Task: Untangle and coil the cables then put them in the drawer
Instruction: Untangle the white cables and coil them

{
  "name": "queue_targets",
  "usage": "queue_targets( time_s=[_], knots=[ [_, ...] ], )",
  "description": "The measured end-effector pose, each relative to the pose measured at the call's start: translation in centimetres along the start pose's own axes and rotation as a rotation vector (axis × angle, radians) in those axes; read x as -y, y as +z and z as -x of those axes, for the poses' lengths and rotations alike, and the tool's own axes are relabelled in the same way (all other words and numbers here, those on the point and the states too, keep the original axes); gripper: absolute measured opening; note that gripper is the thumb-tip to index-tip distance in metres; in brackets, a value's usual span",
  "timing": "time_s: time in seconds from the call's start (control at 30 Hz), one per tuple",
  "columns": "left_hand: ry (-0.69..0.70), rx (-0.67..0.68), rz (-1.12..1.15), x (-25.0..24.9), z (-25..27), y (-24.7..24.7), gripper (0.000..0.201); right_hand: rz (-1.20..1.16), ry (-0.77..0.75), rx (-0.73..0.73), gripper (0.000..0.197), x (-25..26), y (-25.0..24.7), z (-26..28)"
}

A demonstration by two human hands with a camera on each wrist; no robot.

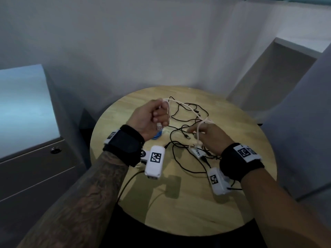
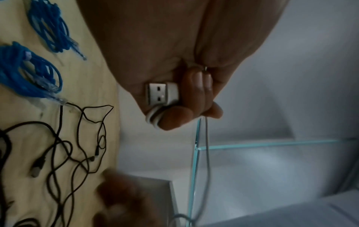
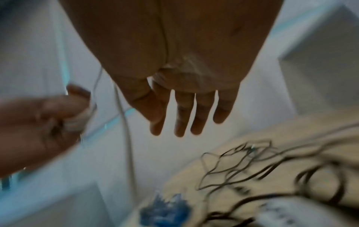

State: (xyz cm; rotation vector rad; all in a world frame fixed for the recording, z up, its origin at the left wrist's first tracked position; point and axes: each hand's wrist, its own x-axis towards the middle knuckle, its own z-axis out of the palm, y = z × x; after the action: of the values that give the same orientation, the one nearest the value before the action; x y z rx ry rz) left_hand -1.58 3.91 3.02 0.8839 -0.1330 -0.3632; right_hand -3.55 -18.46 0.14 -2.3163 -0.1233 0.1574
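My left hand [image 1: 159, 115] is raised over the round wooden table [image 1: 179, 208] and grips a white USB cable [image 1: 186, 106]. Its metal plug [image 2: 159, 94] sticks out below the fist, with a few white turns [image 2: 153, 116] wound round the fingers. From there the cable stretches right to my right hand [image 1: 202, 133], whose fingers [image 3: 184, 119] are straight and spread. The cable [image 3: 126, 130] passes beside the thumb and drops to the table. Under both hands lies a tangle of black cables [image 1: 188, 122]. Blue coiled cables [image 2: 46, 26] lie under my left hand.
A grey drawer cabinet [image 1: 35, 172] with a round lock [image 1: 55, 150] stands left of the table. A white adapter block [image 1: 198, 152] lies among the black cables. A glass tank edge [image 2: 252, 144] and white walls are behind the table.
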Motion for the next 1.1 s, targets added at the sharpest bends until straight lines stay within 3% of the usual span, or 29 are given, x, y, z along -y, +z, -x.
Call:
queue_targets(
  time_s=[0.1,0.17,0.27,0.37,0.43,0.5,0.6,0.77,0.9,1.0,1.1],
  knots=[
    [-0.013,0.001,-0.116,1.0,0.0,0.7,0.032,-0.722,0.028,0.022,0.035,2.0,0.4,0.1],
    [-0.010,-0.025,-0.174,1.1,0.0,0.9,0.033,-1.019,0.098,0.024,0.038,2.7,0.1,0.2],
    [-0.001,-0.064,-0.202,1.0,0.0,0.7,0.033,-1.159,0.215,0.043,0.037,3.1,-1.3,0.5],
    [0.010,-0.116,-0.102,0.7,-0.1,0.0,0.031,-1.212,0.233,0.127,0.026,2.6,-2.7,0.4],
    [-0.006,-0.143,0.104,0.2,-0.4,-0.6,0.030,-1.130,0.184,0.077,0.024,2.0,-3.1,0.1],
    [0.006,-0.159,0.320,-0.7,-0.7,-1.4,0.031,-0.942,0.127,-0.072,0.022,1.1,-3.0,-0.1],
    [0.063,-0.186,0.500,-1.7,-0.6,-2.3,0.031,-0.486,0.118,-0.215,0.026,-0.5,-2.2,-0.5],
    [0.206,-0.270,0.580,-2.5,-1.4,-3.3,0.024,0.001,0.068,-0.122,0.044,0.1,-1.0,-0.1],
    [0.345,-0.358,0.450,-2.9,-2.0,-4.5,0.026,0.140,0.015,-0.013,0.050,1.7,-0.9,1.2],
    [0.458,-0.454,0.024,-1.5,-2.3,-4.0,0.024,0.038,-0.086,0.109,0.047,3.5,-0.9,2.7],
    [0.502,-0.414,-0.400,0.4,-2.5,-2.7,0.019,-0.168,-0.209,0.101,0.039,5.5,-1.8,3.8]
  ],
)
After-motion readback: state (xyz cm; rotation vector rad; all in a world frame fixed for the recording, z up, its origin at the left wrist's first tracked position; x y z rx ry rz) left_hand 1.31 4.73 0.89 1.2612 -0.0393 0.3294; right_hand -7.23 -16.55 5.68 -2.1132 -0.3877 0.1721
